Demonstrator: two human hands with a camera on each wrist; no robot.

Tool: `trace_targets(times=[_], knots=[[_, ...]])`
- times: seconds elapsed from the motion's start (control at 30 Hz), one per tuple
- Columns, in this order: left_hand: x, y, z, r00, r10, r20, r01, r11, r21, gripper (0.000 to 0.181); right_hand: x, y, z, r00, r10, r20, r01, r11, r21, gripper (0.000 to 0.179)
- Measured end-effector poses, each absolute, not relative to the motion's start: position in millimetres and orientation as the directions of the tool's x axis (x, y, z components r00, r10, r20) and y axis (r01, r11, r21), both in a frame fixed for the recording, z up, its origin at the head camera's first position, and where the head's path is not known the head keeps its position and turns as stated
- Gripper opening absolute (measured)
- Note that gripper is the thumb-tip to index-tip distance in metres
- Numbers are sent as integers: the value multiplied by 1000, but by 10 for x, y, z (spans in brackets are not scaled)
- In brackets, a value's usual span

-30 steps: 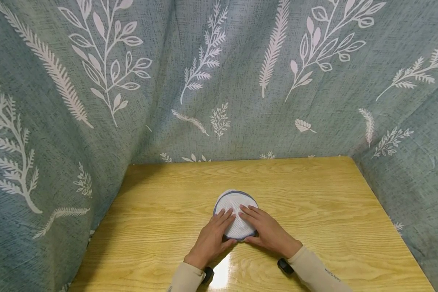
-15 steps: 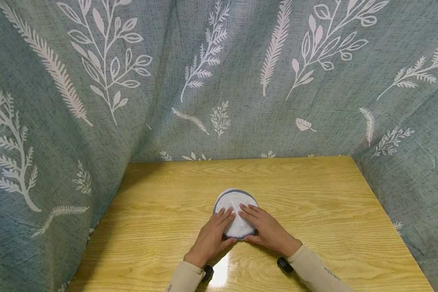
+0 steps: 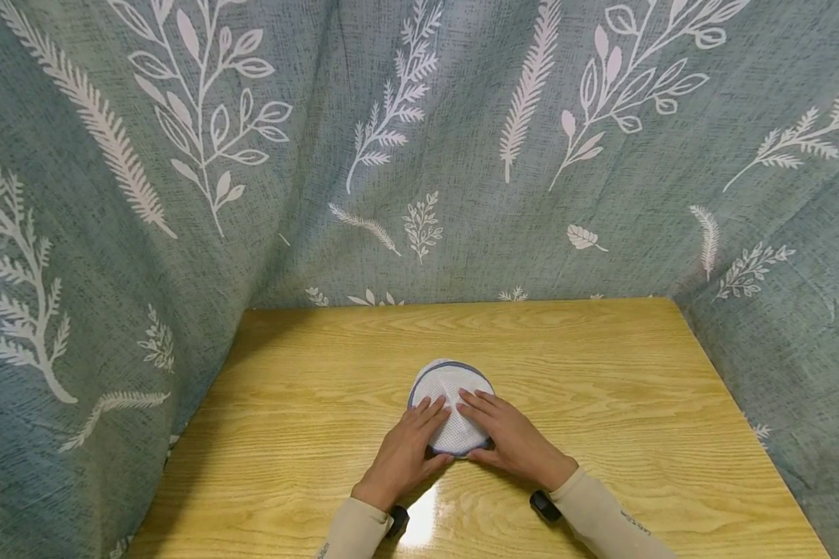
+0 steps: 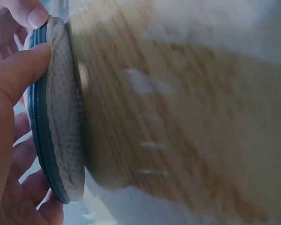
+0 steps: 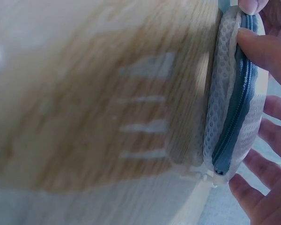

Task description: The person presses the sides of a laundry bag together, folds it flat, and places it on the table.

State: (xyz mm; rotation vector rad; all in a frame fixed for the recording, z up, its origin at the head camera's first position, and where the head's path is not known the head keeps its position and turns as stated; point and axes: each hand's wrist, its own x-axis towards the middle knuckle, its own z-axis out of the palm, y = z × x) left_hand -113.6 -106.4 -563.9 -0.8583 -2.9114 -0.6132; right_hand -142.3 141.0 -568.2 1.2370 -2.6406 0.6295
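A round white mesh zip pouch (image 3: pixel 454 432) with a blue zipper round its rim lies flat on the wooden table. From the left, my left hand (image 3: pixel 405 450) rests on it, fingers stretched over the top and thumb against the near rim. My right hand (image 3: pixel 517 446) mirrors this from the right side. Up close in the left wrist view, the left thumb (image 4: pixel 30 68) presses the blue zipper edge above the pale mesh side (image 4: pixel 68 117). The right wrist view shows the zipper (image 5: pixel 239 108) beneath the right thumb (image 5: pixel 262 49). The pouch's underside is hidden.
The wooden table (image 3: pixel 308 373) extends around the pouch on all sides. A blue-green curtain (image 3: pixel 461 155) with white leaf prints hangs behind it and along both sides. A bright light reflection (image 3: pixel 419 516) shows near the table's front.
Both hands and the pouch keep their places. Only the head view has shifted very slightly.
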Motion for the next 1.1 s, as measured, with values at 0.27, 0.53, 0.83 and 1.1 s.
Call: trace_targets(times=[0.27,0.53,0.83,1.1], knots=[[-1133,-1064,-5621,-848,510,144,526,773,355,73,-1420,1407,-5666,-661,-697,278,-748,586,-310,80],[-1135,-1057,-5609,-850,512,128,521,774,360,73,-1422,1402,-5658,-664,-700,263,-745,591,-310,81],[-1131,-1056,-5609,-844,518,142,531,767,359,72,-1427,1396,-5653,-660,-698,277,-749,587,-307,81],[-1134,-1050,-5627,-853,507,122,516,784,346,72,-1422,1390,-5636,-663,-701,263,-746,589,-311,80]])
